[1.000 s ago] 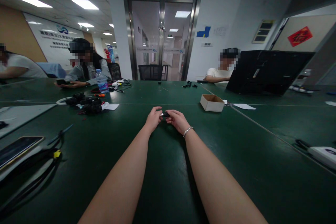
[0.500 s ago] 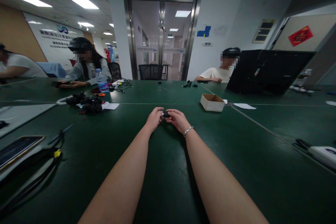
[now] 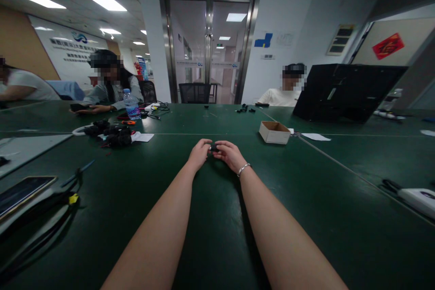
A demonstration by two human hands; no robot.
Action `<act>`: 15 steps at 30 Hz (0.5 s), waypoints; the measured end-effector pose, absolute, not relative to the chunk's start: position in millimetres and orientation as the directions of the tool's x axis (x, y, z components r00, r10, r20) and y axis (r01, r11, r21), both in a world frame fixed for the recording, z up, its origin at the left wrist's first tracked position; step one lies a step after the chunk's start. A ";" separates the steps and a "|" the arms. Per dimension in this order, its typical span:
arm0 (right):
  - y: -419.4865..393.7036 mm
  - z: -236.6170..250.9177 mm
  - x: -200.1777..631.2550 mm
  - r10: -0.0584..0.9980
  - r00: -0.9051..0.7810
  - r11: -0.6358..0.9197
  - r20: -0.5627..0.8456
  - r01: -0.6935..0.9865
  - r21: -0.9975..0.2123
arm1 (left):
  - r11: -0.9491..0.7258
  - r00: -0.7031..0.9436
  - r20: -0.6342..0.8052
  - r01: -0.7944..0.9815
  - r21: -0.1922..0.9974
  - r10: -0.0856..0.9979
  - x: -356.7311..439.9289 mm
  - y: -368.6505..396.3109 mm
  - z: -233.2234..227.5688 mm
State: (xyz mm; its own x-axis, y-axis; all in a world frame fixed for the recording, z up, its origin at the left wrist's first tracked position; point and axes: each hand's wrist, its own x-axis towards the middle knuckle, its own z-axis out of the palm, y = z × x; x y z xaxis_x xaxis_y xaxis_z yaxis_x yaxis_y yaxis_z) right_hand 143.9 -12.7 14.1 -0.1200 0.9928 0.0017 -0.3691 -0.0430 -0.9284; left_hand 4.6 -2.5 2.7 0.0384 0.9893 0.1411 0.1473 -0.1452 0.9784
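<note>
The left hand and right hand met fingertip to fingertip over the green table, both pinched on a small black part held between them just above the tabletop; what the part was could not be told. A bracelet circled the right wrist. Bare table lay all around the hands, widest toward the person and to the right of the right forearm. A seam between tabletops ran across just beyond the fingertips, and another ran diagonally well off to the right. Ahead and right of the hands, beyond the seam, sat an open box, with a paper farther right and a black laptop behind it. Ahead and left lay a heap of black parts beside a paper slip, with a bottle beyond. Far left of the left forearm, near the table edge, lay a phone and pliers; far right lay a white device. Other people sat at the far side, well apart from the hands.
</note>
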 end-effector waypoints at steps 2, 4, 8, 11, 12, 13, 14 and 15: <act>-12.5 13.3 144.2 0.992 -0.129 -0.041 0.007 -0.366 -0.930 | -0.139 0.041 0.134 0.155 0.978 0.990 4.8 -2.7 3.2; -12.3 12.6 144.4 0.991 -0.132 -0.040 0.010 -0.366 -0.930 | -0.161 0.047 0.155 0.155 0.975 0.987 4.9 -2.9 3.4; -11.5 11.6 144.8 0.992 -0.127 -0.038 0.010 -0.370 -0.928 | -0.146 0.040 0.141 0.140 0.979 0.989 4.8 -3.0 3.1; -11.0 11.3 144.9 0.992 -0.124 -0.039 0.007 -0.366 -0.930 | -0.147 0.057 0.140 0.137 0.980 0.988 4.8 -3.6 3.6; -11.0 11.4 144.8 0.993 -0.121 -0.039 0.006 -0.367 -0.929 | -0.155 0.059 0.148 0.138 0.978 0.987 4.7 -3.9 3.9; -11.2 11.5 144.8 0.993 -0.119 -0.039 0.005 -0.369 -0.929 | -0.161 0.057 0.155 0.140 0.977 0.986 4.7 -4.1 4.1; -11.4 11.7 144.7 0.993 -0.118 -0.039 0.006 -0.370 -0.928 | -0.164 0.051 0.158 0.145 0.976 0.986 4.7 -4.1 4.3; -11.7 12.0 144.7 0.993 -0.119 -0.038 0.006 -0.370 -0.928 | -0.164 0.048 0.159 0.150 0.975 0.986 4.6 -4.0 4.2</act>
State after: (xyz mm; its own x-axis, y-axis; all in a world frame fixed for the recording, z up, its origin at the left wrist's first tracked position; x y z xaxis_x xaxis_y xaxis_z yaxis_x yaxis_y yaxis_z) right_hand 144.7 -11.7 12.0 -0.1186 0.9929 0.0061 -0.3700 -0.0385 -0.9282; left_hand 4.6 -4.0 4.2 0.0480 0.9861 0.1589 0.1498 -0.1644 0.9750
